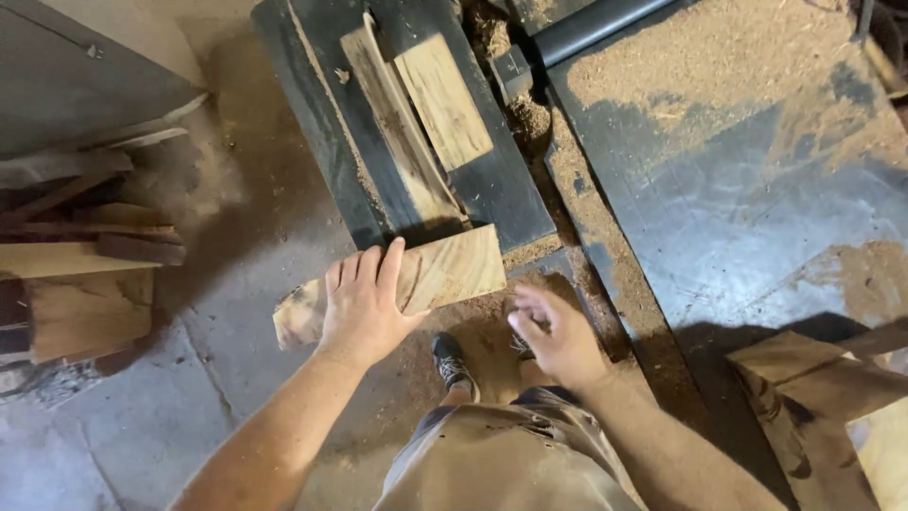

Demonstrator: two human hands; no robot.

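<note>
Sawdusty saw table (719, 218), left hand (364, 308) gripping board (445, 274)

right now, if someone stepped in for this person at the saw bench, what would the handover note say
Left hand: gripping a short wooden board, held at the near edge of the dark bench.
Right hand: empty, fingers loosely curled, just right of the board, touching nothing.
On the bench: two wood offcuts, sawdust around them.
Stacked wood scraps on the floor at left.
Done: the offcuts lie on the bench.
Left: the held board is not yet set down.
</note>
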